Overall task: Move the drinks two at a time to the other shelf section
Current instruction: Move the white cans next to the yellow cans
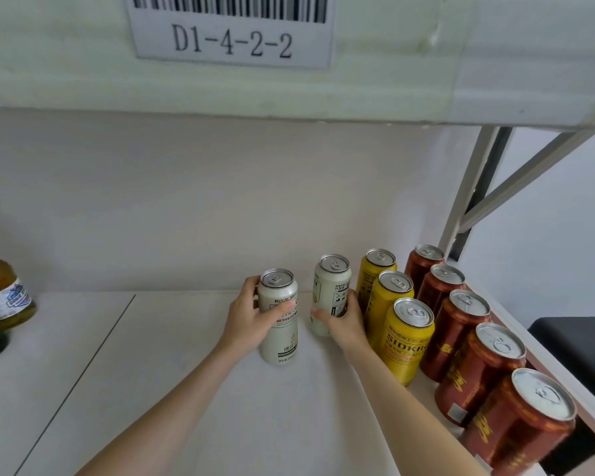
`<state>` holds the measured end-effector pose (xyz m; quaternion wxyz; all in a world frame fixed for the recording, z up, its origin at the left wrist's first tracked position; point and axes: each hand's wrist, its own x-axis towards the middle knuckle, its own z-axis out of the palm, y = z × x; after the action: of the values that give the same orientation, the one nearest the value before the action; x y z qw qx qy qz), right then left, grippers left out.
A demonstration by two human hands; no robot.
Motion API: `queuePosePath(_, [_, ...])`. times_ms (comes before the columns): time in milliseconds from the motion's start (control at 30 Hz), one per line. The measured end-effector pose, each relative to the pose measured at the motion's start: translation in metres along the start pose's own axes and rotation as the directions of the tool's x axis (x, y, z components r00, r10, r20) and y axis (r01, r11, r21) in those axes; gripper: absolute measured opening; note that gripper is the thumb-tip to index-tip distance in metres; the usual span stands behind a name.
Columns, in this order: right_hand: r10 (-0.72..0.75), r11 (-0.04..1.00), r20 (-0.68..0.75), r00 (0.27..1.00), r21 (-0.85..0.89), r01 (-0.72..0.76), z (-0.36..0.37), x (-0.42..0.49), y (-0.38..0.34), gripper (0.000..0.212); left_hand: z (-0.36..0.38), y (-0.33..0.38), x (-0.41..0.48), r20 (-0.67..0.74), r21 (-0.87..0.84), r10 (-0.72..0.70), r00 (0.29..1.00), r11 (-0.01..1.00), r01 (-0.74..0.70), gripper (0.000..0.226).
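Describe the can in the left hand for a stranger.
Below the D1-4-2-2 label, cans stand at the right of the shelf. The leftmost, a white can, is gripped by the left hand. Its white twin stands farther back, beside the yellow cans.

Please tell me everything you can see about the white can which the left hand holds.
The white can is a tall, slim drink can, apparently metal, with a cream body, dark printed text and a silver lid that looks unopened. It stands roughly upright, about mid-shelf, left of a second white can and apart from it. The left hand holds it around the upper half, thumb across the front. Its base seems to rest on the pale shelf; whether it is lifted I cannot tell.
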<state>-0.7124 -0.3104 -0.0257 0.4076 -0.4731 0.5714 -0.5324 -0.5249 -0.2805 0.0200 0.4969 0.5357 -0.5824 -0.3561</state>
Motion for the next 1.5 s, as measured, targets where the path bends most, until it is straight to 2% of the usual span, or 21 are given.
queuePosePath(167, [-0.003,1.0,0.002,1.0,-0.01,0.003,0.003,0.006,0.004,0.07,-0.002,-0.002,-0.002,0.041,-0.05,0.013,0.999,0.999,-0.011,0.053])
queuePosePath(300, [-0.012,1.0,0.004,1.0,-0.008,0.012,0.002,0.006,0.007,0.071,-0.005,-0.004,-0.004,0.071,-0.09,0.013,0.997,0.996,-0.007,0.067])
queuePosePath(600, [0.018,1.0,0.03,0.999,0.025,-0.019,-0.011,-0.027,0.007,0.074,-0.011,-0.003,-0.006,0.142,-0.095,-0.031,0.989,0.994,0.045,0.063])
queuePosePath(733, [0.002,0.997,0.004,1.0,-0.08,-0.002,-0.011,-0.058,0.021,0.077,-0.013,-0.001,-0.008,0.17,-0.072,-0.06,0.984,0.995,0.074,0.061])
queuePosePath(933, [-0.001,0.985,0.197,0.98,-0.168,0.034,0.011,-0.08,0.016,0.083,-0.021,0.008,-0.011,0.188,-0.025,-0.122,0.975,0.991,0.129,0.059])
queuePosePath(1067, [-0.004,0.992,0.257,0.967,-0.12,0.036,0.022,-0.082,0.009,0.075,-0.019,0.015,-0.015,0.199,-0.01,-0.121,0.972,0.992,0.125,0.055])
queuePosePath(1233, [-0.006,1.0,0.218,0.976,-0.008,0.008,0.019,-0.093,0.012,0.058,-0.01,0.017,-0.024,0.23,0.015,-0.135,0.964,0.991,0.135,0.054])
queuePosePath(1500, [-0.022,1.0,0.152,0.988,0.009,0.021,-0.011,-0.109,0.017,0.06,0.014,0.026,-0.042,0.289,-0.019,-0.132,0.948,0.99,0.143,0.056])
